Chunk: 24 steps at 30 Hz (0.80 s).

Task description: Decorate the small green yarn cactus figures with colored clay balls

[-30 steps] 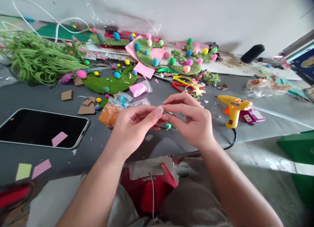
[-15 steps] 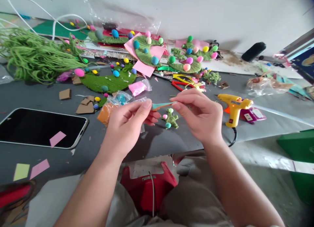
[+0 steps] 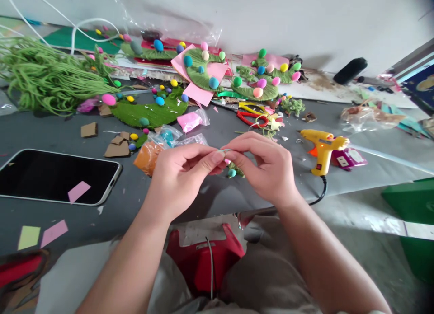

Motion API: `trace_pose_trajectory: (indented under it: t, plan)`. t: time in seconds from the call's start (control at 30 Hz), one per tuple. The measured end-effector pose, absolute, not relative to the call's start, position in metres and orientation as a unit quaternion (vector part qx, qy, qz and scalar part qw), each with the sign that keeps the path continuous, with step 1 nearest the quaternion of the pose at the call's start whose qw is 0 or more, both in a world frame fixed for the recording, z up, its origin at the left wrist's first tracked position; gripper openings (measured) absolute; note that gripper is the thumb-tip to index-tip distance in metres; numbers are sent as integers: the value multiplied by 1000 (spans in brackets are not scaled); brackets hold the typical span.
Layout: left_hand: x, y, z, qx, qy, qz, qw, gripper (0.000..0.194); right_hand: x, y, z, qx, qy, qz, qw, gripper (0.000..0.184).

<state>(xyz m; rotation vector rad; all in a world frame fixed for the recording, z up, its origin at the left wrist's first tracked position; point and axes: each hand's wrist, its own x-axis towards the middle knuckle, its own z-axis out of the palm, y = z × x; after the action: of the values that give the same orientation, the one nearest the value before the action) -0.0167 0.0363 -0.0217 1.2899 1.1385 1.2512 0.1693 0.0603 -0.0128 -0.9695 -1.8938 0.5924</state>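
Left hand (image 3: 183,178) and right hand (image 3: 267,171) both pinched narrow on one thin pale-blue strip (image 3: 226,150) (mostly hidden by the grip), above grey tabletop (image 3: 61,133), near small green yarn-wrapped piece (image 3: 239,170). Probably best: light, even pressure, avoiding tears.

On a cluttered grey desk (image 3: 203,199), no word, brand or number can be read. A small grey label (image 3: 325,142) sits along the barrel of a yellow plastic glue gun (image 3: 320,158), its print too small to decipher. Just beside it, a purple rectangular object (image 3: 356,157) carries what may be markings. Below, a pale narrow plate (image 3: 202,245) on a red object (image 3: 200,266) is likewise illegible.
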Motion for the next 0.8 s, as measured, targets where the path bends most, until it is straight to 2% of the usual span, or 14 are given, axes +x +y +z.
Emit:
trace_pose_trajectory:
  t: [0.1, 0.2, 0.33, 0.43, 0.5, 0.6, 0.7, 0.8]
  plan:
    - [-18, 37, -20, 523, 486, 519, 469, 15, 175, 65, -13, -420, -730, 266, 468, 10]
    - [-17, 36, -23, 490, 482, 529, 498, 20, 179, 69, -15, -417, -712, 289, 486, 12]
    - [-16, 36, -28, 478, 450, 527, 540, 28, 175, 68, -18, -389, -728, 321, 464, 26]
    - [-15, 36, -28, 521, 461, 510, 506, 27, 168, 65, -19, -387, -742, 322, 443, 21]
    - [-15, 37, -27, 545, 476, 507, 468, 19, 166, 63, -17, -385, -735, 339, 443, 15]
    - [-14, 38, -24, 555, 495, 511, 432, 14, 168, 64, -14, -409, -697, 391, 441, 20]
    - [-14, 38, -24, 543, 486, 511, 456, 16, 174, 68, -13, -451, -649, 398, 466, 27]
    - [-14, 37, -25, 545, 460, 500, 490, 24, 178, 72, -14, -440, -648, 383, 490, 22]
